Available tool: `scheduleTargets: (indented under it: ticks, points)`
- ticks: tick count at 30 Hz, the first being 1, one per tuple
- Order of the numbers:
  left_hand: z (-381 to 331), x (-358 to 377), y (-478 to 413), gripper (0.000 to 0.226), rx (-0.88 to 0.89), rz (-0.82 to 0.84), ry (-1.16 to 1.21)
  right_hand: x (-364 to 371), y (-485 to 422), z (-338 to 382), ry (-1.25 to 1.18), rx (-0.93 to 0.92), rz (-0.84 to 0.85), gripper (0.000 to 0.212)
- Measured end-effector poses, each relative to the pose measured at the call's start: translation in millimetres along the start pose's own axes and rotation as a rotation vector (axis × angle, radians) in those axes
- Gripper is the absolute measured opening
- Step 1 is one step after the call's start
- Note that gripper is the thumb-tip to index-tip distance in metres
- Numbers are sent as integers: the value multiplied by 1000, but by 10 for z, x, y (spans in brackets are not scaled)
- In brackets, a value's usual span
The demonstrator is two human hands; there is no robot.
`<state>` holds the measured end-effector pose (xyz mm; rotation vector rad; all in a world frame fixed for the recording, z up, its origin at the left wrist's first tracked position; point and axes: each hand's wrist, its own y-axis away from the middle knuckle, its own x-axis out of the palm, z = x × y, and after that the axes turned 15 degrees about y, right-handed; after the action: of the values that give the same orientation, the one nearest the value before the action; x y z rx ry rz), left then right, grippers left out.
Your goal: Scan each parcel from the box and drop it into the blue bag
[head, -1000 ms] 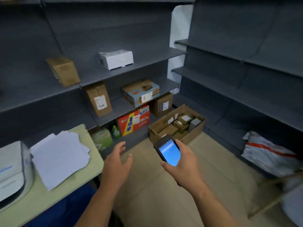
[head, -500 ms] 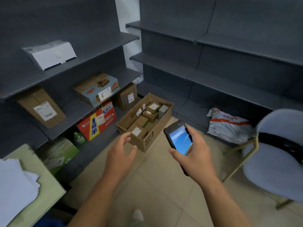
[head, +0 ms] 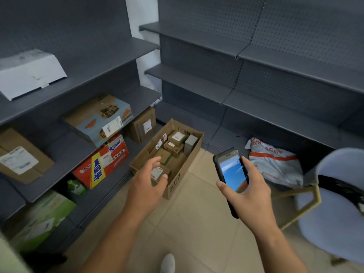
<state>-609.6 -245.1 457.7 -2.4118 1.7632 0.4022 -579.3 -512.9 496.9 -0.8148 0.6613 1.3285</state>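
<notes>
An open cardboard box (head: 190, 164) is seen on the tiled floor (head: 197, 223) at the centre of the frame, set against the foot of the grey shelves (head: 98, 71). Small brown parcels (head: 176, 137) with white labels are packed inside it, and a grey parcel (head: 190, 143) is stood upright at its far right corner. The left hand (head: 146, 186) is held over the near end of the box with its fingers spread and loosely bent; nothing is gripped, and whether the labelled parcel under the fingertips is touched cannot be told. To the right of centre, a black handheld scanner (head: 231, 172) is gripped by the right hand (head: 248, 196), fingers curled round its edges and thumb laid near the lower edge of its lit blue screen. The scanner is kept apart from the box. A red carton (head: 102, 164) is seen on a low shelf at the left, and a white box (head: 31, 73) on a shelf in the upper left. A white and orange sack (head: 275, 164) is slumped on the floor at the right, just beside a pale chair (head: 334, 213) at the right edge
</notes>
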Motion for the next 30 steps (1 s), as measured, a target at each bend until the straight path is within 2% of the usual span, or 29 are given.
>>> scheduleTargets:
  ticks: [6, 15, 21, 30]
  points:
    - [155, -199, -698, 55, -5, 58, -8, 332, -446, 305, 39, 5, -2, 93]
    - [177, -168, -1322, 54, -10, 93, 7, 546, -953, 267, 86, 66, 4, 92]
    - [92, 73, -1758, 57, -8, 92, -8, 703, -1441, 182, 62, 71, 57, 95]
    - [-6, 667, -2337, 56, -87, 27, -12, 879, -2430, -60, 26, -67, 216, 92]
